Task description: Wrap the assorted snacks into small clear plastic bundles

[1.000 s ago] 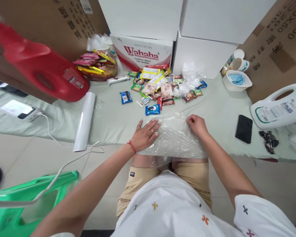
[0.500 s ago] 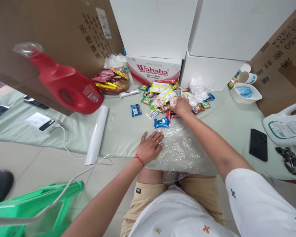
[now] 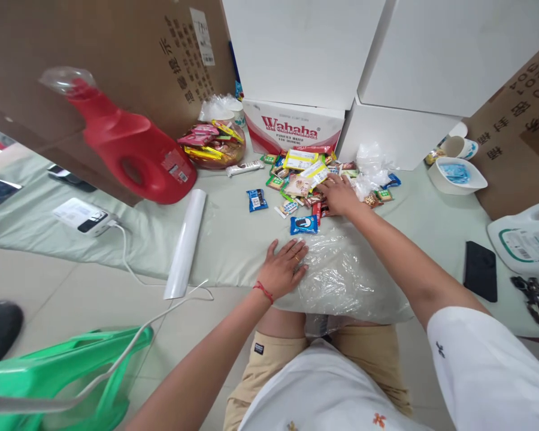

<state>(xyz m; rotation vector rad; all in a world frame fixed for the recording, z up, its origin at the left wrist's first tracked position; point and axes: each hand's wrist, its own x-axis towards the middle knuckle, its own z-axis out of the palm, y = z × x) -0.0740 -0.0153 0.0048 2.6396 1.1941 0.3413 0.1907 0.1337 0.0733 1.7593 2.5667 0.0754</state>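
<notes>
My left hand (image 3: pixel 282 266) lies flat with fingers spread at the front of the cloth-covered table. Its fingertips rest at the left edge of a crumpled clear plastic bag (image 3: pixel 341 269), which spreads between my arms. Over the right part of a heap of small wrapped snacks (image 3: pixel 299 185), my right hand (image 3: pixel 340 196) reaches with fingers stretched out and touches the packets; those under its palm are hidden. A blue snack packet (image 3: pixel 303 224) is just beyond my left fingers. Another blue packet (image 3: pixel 257 200) lies apart on the left.
A red jug (image 3: pixel 135 155), a bowl of snacks (image 3: pixel 215 149) and a white roll (image 3: pixel 186 242) are on the left. Behind the heap stands a Wahaha carton (image 3: pixel 291 126). On the right are a white tub (image 3: pixel 458 179), a black phone (image 3: pixel 480 270) and keys (image 3: pixel 534 299).
My right fingers have shifted slightly over the heap, and a beige packet that showed by them is out of sight. My left hand stays put. The whole view has swung a little.
</notes>
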